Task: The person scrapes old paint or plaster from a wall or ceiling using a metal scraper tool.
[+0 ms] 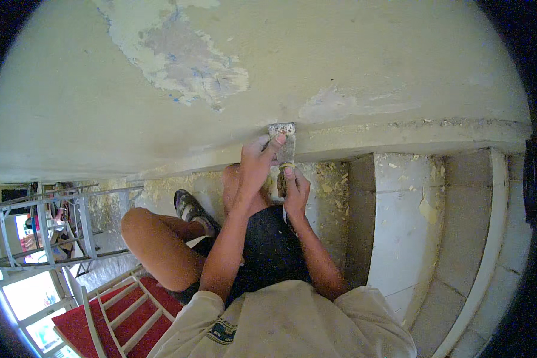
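A putty knife [287, 147] with a flat, paint-spattered blade is held up against the base of a pale yellow-green wall [400, 65]. Its handle is gripped by my right hand [296, 190], thumb along the top. My left hand [258, 160] pinches the blade from the side, its thumb lying on the blade face near the edge. The blade's edge meets the raised ledge [459, 131] along the bottom of the wall. Right above it is a scraped patch [331, 104], and a larger bare patch [185, 53] shows higher on the left.
Tiled steps [403, 221] strewn with paint flakes run to the right. On the left stand a metal ladder [45, 227] and a pale wooden railing [128, 316] over a red surface [80, 328]. My bent leg and shoe [191, 209] rest on the flake-covered step.
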### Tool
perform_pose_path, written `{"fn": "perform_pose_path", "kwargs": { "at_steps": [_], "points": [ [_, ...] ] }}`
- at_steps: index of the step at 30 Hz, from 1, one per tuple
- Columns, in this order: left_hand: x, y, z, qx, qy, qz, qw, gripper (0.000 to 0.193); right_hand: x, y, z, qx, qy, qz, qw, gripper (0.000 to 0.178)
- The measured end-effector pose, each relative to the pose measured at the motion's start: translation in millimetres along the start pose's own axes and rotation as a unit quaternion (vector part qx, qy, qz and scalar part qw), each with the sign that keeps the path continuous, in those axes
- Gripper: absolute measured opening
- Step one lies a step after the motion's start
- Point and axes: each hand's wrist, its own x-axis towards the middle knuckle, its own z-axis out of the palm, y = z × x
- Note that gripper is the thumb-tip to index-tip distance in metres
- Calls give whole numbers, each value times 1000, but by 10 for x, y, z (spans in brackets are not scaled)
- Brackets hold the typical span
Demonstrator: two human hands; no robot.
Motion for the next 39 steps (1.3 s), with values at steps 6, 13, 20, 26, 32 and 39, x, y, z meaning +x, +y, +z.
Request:
{"fn": "perform_pose_path", "kwargs": {
  "at_steps": [6,13,20,26,32,39],
  "points": [
    [-75,31,-15,7,2,-17,1000,38,-93,-63,35,-51,9,-55,997,31],
    [-68,118,6,106,18,33,994,41,-104,-193,1,-8,36,-39,999,33],
    [-2,58,103,-1,-3,21,1000,42,-35,-49,-66,32,3,19,999,31],
    [-23,121,79,18,-12,38,999,41,-28,-19,-102,24,-11,14,1000,31],
    [-87,332,78,53,28,43,997,41,14,-266,-105,35,-24,-11,999,31],
    [39,20,25,91,17,48,995,40,-21,-14,-13,49,13,-5,999,30]
  ]
}}
